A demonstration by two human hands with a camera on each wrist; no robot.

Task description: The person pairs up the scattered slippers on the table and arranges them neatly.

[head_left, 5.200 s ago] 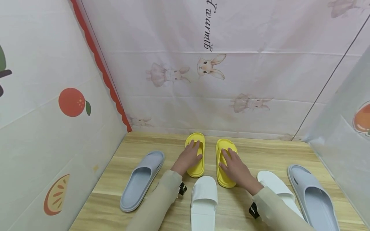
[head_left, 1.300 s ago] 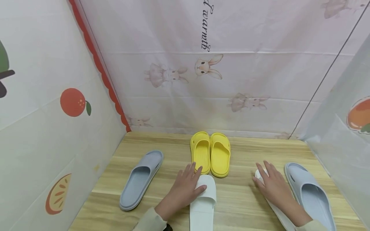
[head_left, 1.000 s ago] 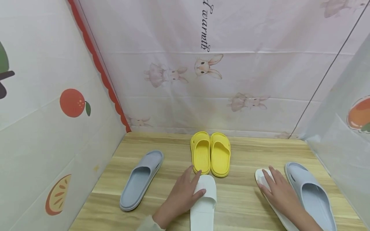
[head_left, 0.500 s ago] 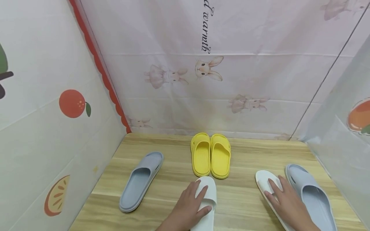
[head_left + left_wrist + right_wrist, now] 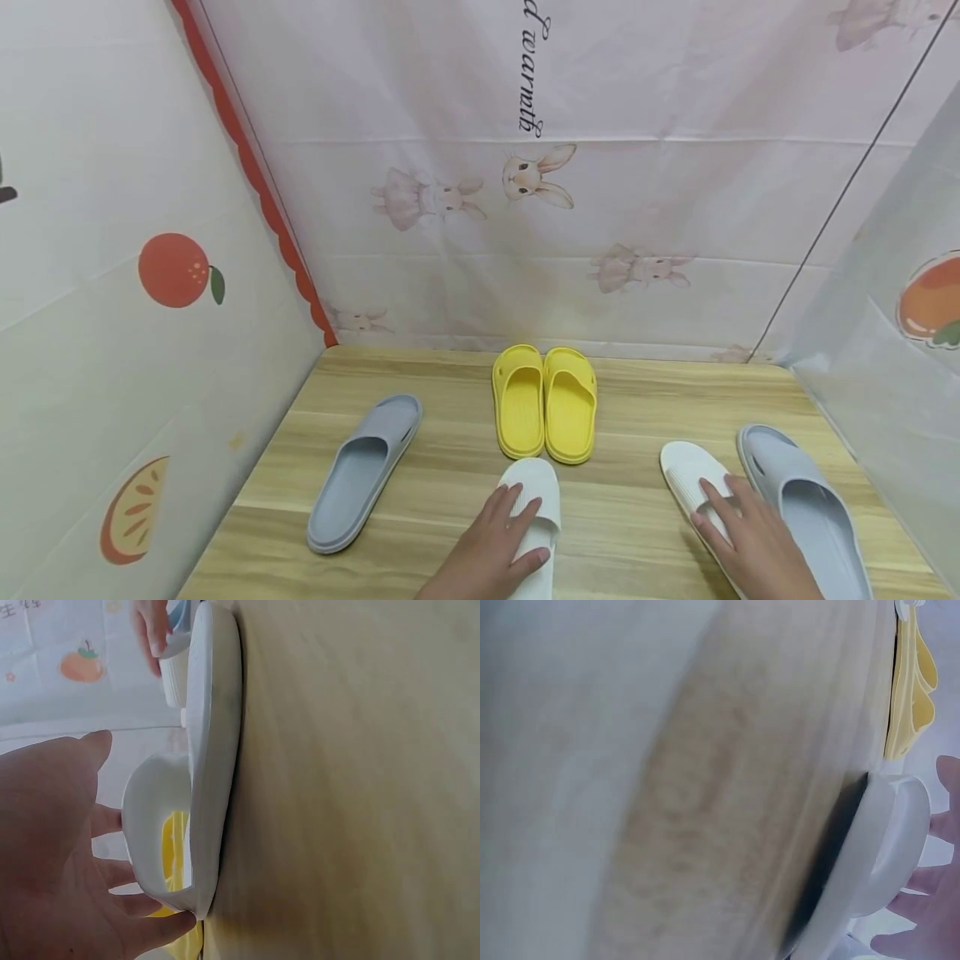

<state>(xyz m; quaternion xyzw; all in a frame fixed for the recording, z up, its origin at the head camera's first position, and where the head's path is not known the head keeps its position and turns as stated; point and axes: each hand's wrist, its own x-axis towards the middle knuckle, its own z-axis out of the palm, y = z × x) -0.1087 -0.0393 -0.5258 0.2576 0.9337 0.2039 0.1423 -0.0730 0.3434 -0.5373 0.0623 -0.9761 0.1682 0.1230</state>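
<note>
**Both Hands Placed on White Slippers, Fingers Apart**

The left hand (image 5: pixel 487 550) is at the strap of a white slip-on slipper with a ribbed strap (image 5: pixel 536 477), at lower centre. Its fingers are spread, thumb clear of the others; the left wrist view shows fingertips touching the strap and the lower edge where strap meets sole. This slipper's sole lies on the pale wood-grain floor (image 5: pixel 622 492), toe pointing to the back wall.

The right hand (image 5: pixel 757 546) is over a second white ribbed slipper (image 5: pixel 684 467), well apart to the right and set at a slant. Its fingers are likewise separated, the tips at the strap; how firmly they bear cannot be told. A dark band shows under this sole in the right wrist view; whether shadow or gap cannot be told.

A pair of bright yellow moulded slippers, left (image 5: pixel 520 412) and right (image 5: pixel 570 417), stands side by side near the printed back wall sheet (image 5: pixel 465 92). The left one's heel is just beside the central white toe.

One plain grey slipper (image 5: pixel 352 487) lies angled at left; a matching grey slipper (image 5: pixel 821 525) lies at right, near the slanted white one.
</note>
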